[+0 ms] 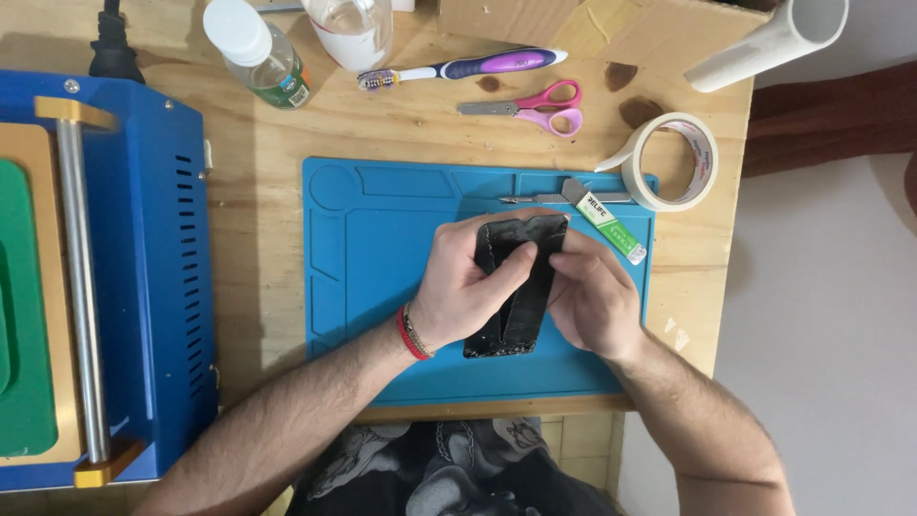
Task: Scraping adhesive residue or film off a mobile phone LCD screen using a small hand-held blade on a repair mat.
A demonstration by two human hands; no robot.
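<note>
On top of a pale wooden table (267,182), at its left edge, sits a big blue metal machine (143,268) with vent slots, a steel roller bar (76,287) and a green pad (24,315) set in a tan frame. Beside it lies a blue rubbery work mat (382,239) moulded with shallow tray compartments along its top and left edges; those that show hold nothing, though metal tweezers (535,199) and a small green-and-white tube (611,227) lie across the upper right part. Over the mat's middle, both hands grip a black phone-shaped slab (521,306) with rough, chipped pale edges, standing lengthwise and touching the mat at its lower end. The left hand (468,287), with red and beaded bands at the wrist, wraps its fingers over the slab's upper left; the right hand (592,301) clasps the right side. Behind the mat are a white plastic pipe (774,43), a piece of brown cardboard (592,24), a roll of cream masking tape (673,161), a clear jar (351,29) whose contents I cannot tell, a capped clear bottle (263,53) of clear liquid, a purple toothbrush (468,69) and pink-handled scissors (535,107).
</note>
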